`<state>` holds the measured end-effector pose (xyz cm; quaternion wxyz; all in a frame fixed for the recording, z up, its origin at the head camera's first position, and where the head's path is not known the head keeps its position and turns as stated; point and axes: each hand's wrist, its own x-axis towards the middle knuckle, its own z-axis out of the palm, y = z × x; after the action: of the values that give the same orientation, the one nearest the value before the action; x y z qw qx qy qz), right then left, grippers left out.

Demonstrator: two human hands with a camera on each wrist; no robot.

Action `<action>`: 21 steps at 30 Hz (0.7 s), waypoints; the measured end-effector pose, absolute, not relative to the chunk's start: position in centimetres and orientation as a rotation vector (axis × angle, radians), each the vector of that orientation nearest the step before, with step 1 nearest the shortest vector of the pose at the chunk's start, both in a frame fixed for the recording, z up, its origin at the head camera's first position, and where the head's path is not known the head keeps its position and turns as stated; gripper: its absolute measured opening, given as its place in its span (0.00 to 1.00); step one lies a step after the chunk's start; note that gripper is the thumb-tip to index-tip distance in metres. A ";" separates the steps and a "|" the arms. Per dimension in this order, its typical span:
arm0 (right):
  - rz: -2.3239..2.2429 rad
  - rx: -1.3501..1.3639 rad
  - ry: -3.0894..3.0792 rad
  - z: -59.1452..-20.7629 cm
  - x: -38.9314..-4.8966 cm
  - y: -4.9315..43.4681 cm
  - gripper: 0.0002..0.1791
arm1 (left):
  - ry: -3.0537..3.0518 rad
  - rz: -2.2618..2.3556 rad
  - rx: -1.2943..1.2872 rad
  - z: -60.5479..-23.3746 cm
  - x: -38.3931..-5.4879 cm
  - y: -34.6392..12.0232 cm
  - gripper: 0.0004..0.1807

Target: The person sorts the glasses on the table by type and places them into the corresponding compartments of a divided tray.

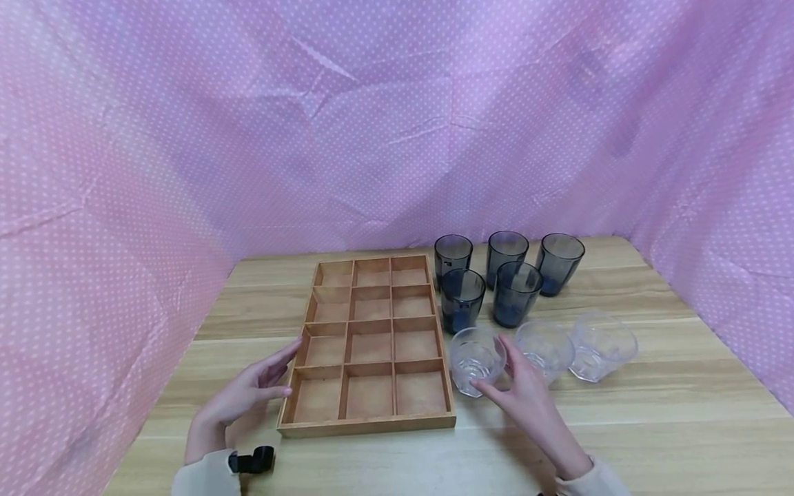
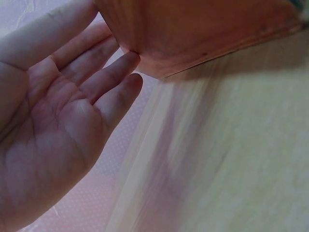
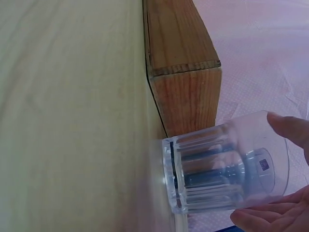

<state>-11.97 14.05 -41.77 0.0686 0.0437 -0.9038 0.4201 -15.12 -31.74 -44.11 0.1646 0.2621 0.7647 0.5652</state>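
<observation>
Clearly, from the head camera, the right hand (image 1: 527, 398) pinches the leftmost clear glass (image 1: 476, 355) between thumb and fingers, the thumb low on its near side and a finger up by the rim. That glass is upright, just beside the right front part of the wooden tray (image 1: 366, 428), outside its compartments. The left hand (image 1: 240, 394) is at the tray's left side, its fingers loosely extended and not wrapped around anything. The tray is divided into twelve compartments, three across and four deep. To the right of the held glass are a middle clear glass (image 1: 546, 344) and a right clear glass (image 1: 603, 348), and behind them five dark glasses (image 1: 517, 296) form two rows. Everything is on a pale wood-grain worktop (image 1: 657, 427), with pink dotted cloth (image 1: 397, 138) around it.

From the left wrist, the palm is in view and the relaxed fingers reach the tray's outer wall, fingertips against it.

From the right wrist, the thumb is on the glass's rim and the other fingers lie along the opposite side; the base is close by the tray's corner, and I cannot tell whether it touches the worktop.
</observation>
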 end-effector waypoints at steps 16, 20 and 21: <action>1.391 0.032 -2.615 -41.9 -11.7 14.0 0.45 | 2.178 1.604 0.759 -44.5 -15.0 -31.5 0.42; 1.401 0.019 -2.613 -41.3 -11.5 14.2 0.46 | 2.161 1.631 0.829 -44.6 -15.0 -31.5 0.41; 1.402 0.013 -2.615 -41.2 -11.4 14.2 0.46 | 2.159 1.632 0.842 -44.6 -15.1 -31.4 0.41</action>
<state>-11.45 14.22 -41.25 0.0872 0.0043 -0.8779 0.4709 -15.08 -31.43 -44.57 0.1529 0.2937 0.7527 0.5691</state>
